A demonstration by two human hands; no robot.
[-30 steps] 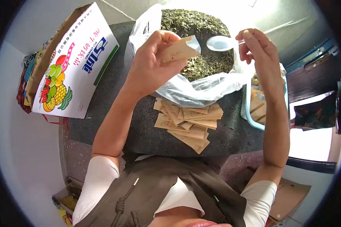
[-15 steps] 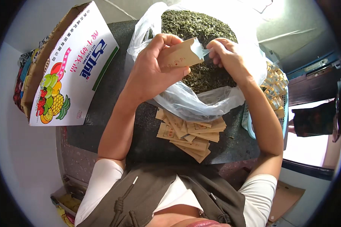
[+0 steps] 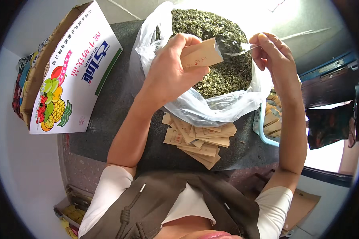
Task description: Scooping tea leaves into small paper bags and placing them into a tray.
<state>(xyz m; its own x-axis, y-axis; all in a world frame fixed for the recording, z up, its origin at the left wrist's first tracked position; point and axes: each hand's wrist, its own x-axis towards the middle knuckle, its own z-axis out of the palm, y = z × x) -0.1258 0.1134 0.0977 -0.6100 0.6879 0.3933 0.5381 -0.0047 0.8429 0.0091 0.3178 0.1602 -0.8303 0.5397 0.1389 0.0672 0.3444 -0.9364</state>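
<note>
My left hand [image 3: 172, 67] is closed around a small brown paper packet [image 3: 202, 55] with red marks, held above a clear plastic bag [image 3: 211, 109] of dried green leaves [image 3: 207, 24]. The packet's pale end faces right. To its right, my raised right hand [image 3: 273, 51] pinches a thin, whitish strip [image 3: 243, 51] between thumb and fingers. That strip stretches left over the leaves, apart from the packet, and its exact kind is unclear. On the dark tabletop [image 3: 147, 139] below the bag lies a loose pile of flat brown paper packets [image 3: 201, 141].
A large white carton [image 3: 73, 75] with printed fruit stands along the left. At the right, partly behind my right forearm, a light blue basket [image 3: 259, 129] holds several packets. On the floor at lower left is an open box [image 3: 71, 211] with yellow things inside.
My right hand has moved right, away from the packet's mouth, drawing the pale strip with it. My left hand and packet have shifted slightly right.
</note>
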